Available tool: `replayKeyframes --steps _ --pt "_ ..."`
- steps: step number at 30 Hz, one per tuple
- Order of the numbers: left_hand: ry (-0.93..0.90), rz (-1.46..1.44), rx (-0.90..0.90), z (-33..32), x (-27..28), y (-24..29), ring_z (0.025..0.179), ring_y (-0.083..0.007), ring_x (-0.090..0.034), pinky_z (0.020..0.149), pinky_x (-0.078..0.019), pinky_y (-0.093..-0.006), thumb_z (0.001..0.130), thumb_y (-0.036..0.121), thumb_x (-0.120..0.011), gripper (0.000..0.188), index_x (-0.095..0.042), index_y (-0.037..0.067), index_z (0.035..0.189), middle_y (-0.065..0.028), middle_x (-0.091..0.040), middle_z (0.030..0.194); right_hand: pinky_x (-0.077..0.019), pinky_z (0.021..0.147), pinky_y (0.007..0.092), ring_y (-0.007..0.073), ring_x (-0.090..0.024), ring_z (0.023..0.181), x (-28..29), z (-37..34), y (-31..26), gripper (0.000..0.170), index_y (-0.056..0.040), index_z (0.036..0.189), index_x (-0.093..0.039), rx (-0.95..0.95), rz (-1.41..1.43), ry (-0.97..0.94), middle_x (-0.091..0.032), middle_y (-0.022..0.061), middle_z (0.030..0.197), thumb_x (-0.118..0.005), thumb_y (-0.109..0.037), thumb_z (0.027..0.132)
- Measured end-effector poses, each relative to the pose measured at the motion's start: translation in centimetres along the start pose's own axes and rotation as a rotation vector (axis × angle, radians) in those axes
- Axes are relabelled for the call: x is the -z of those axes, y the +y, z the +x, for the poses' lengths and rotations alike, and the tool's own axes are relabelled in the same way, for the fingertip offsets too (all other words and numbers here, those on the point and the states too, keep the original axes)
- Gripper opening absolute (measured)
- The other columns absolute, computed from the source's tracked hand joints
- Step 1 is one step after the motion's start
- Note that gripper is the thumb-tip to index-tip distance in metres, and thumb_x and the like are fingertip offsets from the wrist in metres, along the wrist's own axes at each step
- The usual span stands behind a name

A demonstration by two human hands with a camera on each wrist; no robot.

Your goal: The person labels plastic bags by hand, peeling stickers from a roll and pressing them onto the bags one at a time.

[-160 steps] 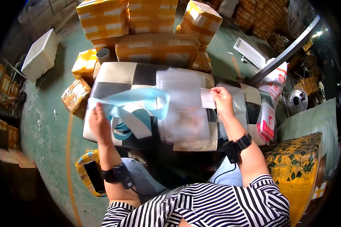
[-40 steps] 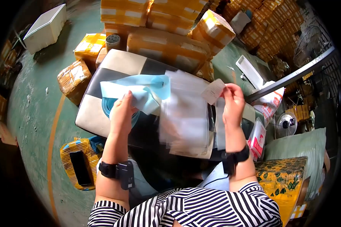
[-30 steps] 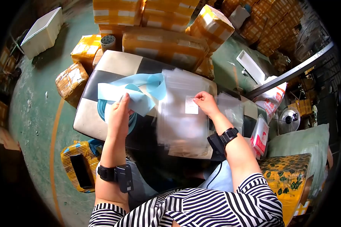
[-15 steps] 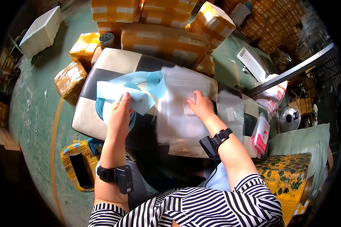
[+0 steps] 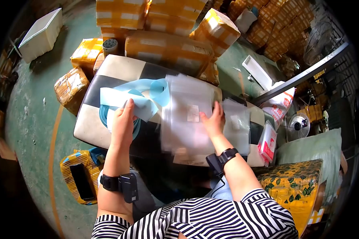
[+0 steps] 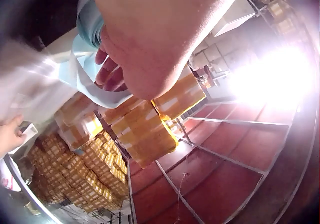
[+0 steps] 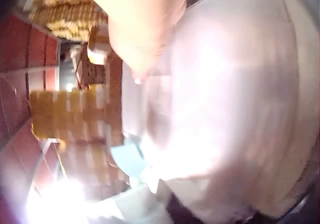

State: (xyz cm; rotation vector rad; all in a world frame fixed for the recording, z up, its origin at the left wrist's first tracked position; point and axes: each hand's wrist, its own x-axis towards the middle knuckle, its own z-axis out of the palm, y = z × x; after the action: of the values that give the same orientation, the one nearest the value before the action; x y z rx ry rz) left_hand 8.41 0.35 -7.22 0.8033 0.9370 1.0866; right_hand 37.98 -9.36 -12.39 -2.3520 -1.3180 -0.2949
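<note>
My left hand point(image 5: 123, 125) pinches a light-blue strip of label backing point(image 5: 119, 95) between thumb and fingers. The strip loops rightward from a blue roll point(image 5: 104, 113) lying under that hand, and its curve shows in the left wrist view point(image 6: 90, 91). A stack of clear plastic bags point(image 5: 179, 133) lies at the middle of the padded bench, with a small white printed label point(image 5: 193, 113) on the top one. My right hand point(image 5: 214, 121) is just right of the label, fingers spread over the stack's right edge, holding nothing. The right wrist view is blurred by motion.
A second pile of clear bags point(image 5: 242, 137) carries a white label on the right. Beside it lies a red-and-white packet point(image 5: 268, 141). Taped cartons point(image 5: 167, 47) stand behind the checkered bench point(image 5: 121, 65). A metal bar point(image 5: 303, 75) slants in from the right.
The label was in my right hand, then came down onto the top bag and was pressed. My right hand has since slid right off it. The left hand keeps its hold on the strip.
</note>
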Motion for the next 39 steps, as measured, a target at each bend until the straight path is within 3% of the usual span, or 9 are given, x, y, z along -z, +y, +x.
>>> replayKeyframes --steps 6,13,18,22,26,30,34,37,39 --pt "0.005 -0.001 0.008 -0.2 -0.4 0.1 0.072 -0.008 -0.047 0.065 -0.0379 -0.0212 0.087 0.035 -0.05 0.035 -0.058 0.001 0.091 -0.0022 -0.056 0.081 -0.0459 0.062 0.0368 0.029 -0.058 0.065 0.1 0.1 3.3 0.034 -0.0027 0.076 -0.057 -0.246 0.156 -0.296 -0.058 0.0144 0.064 -0.07 -0.033 0.068" --pt "-0.005 -0.03 0.008 0.1 0.2 -0.3 0.074 -0.0082 -0.049 0.067 -0.0392 -0.0219 0.087 0.035 -0.05 0.035 -0.058 0.001 0.092 -0.0028 -0.057 0.084 -0.046 0.057 0.0329 0.0237 -0.059 0.061 2.3 0.3 3.0 0.012 -0.0052 0.083 -0.06 0.41 -0.036 0.118 -0.062 0.011 0.072 -0.056 -0.016 0.082" --pt "0.003 -0.007 0.0 0.5 0.6 -1.1 0.078 -0.0088 -0.051 0.068 -0.0404 -0.0226 0.087 0.036 -0.05 0.036 -0.057 0.001 0.093 -0.0032 -0.057 0.086 -0.0385 0.049 0.0206 0.0079 -0.048 0.052 5.0 3.0 6.3 0.01 -0.0069 0.09 -0.059 -0.414 0.877 -0.047 -0.055 -0.0003 0.064 -0.053 -0.013 0.085" --pt "-0.032 -0.039 0.021 0.0 0.5 -0.4 0.078 -0.0093 -0.054 0.068 -0.0418 -0.0223 0.087 0.036 -0.051 0.037 -0.058 0.001 0.092 -0.0037 -0.058 0.086 -0.0289 0.045 0.0171 0.0035 -0.039 0.048 8.2 5.3 13.9 0.01 -0.0052 0.091 -0.058 -0.526 0.971 0.0 -0.05 -0.0035 0.062 -0.053 -0.012 0.086" --pt "0.019 0.017 0.013 0.0 0.1 -0.5 0.077 -0.0084 -0.053 0.067 -0.0411 -0.0215 0.087 0.037 -0.051 0.038 -0.057 0.0 0.093 -0.0036 -0.058 0.084 -0.031 0.046 0.0191 0.0032 -0.04 0.051 5.9 3.3 22.0 0.014 -0.0038 0.087 -0.061 -0.418 0.601 -0.093 -0.049 -0.0033 0.058 -0.055 -0.015 0.084" --pt "0.003 0.052 0.031 0.3 0.3 -1.2 0.075 -0.0082 -0.052 0.065 -0.0396 -0.021 0.086 0.038 -0.051 0.037 -0.057 0.001 0.09 -0.0024 -0.058 0.083 -0.0461 0.063 0.0323 0.0235 -0.06 0.069 4.9 2.0 24.0 0.018 -0.0052 0.092 -0.062 -0.345 0.048 -0.12 -0.06 0.0071 0.067 -0.058 -0.017 0.079" --pt "-0.001 -0.042 0.059 -0.1 -0.9 -0.6 0.075 -0.0106 -0.054 0.064 -0.0416 -0.0229 0.087 0.033 -0.051 0.032 -0.056 0.002 0.091 -0.0035 -0.058 0.082 -0.0439 0.081 0.033 0.0282 -0.055 0.095 6.0 3.0 16.5 0.034 -0.0046 0.109 -0.053 0.021 -0.145 0.177 -0.057 0.0141 0.103 -0.059 -0.009 0.076" --pt "-0.081 -0.284 0.116 -0.3 -1.2 -0.6 0.078 -0.0172 -0.059 0.063 -0.0489 -0.03 0.087 0.027 -0.05 0.026 -0.055 0.003 0.096 -0.0067 -0.058 0.086 -0.0395 0.088 0.0298 0.0186 -0.049 0.103 4.5 1.6 4.9 0.036 -0.0032 0.112 -0.05 -0.005 0.845 -0.248 -0.053 0.0087 0.109 -0.059 -0.004 0.077" --pt "-0.255 -0.412 0.164 -0.6 -1.5 -0.2 0.086 -0.02 -0.058 0.069 -0.0502 -0.0352 0.088 0.026 -0.047 0.029 -0.049 0.003 0.106 -0.0072 -0.057 0.095 -0.0378 0.09 0.0279 0.0159 -0.047 0.105 6.1 -0.3 -4.0 0.042 -0.0033 0.119 -0.045 0.282 0.872 -0.394 -0.053 0.0059 0.112 -0.056 -0.002 0.079"
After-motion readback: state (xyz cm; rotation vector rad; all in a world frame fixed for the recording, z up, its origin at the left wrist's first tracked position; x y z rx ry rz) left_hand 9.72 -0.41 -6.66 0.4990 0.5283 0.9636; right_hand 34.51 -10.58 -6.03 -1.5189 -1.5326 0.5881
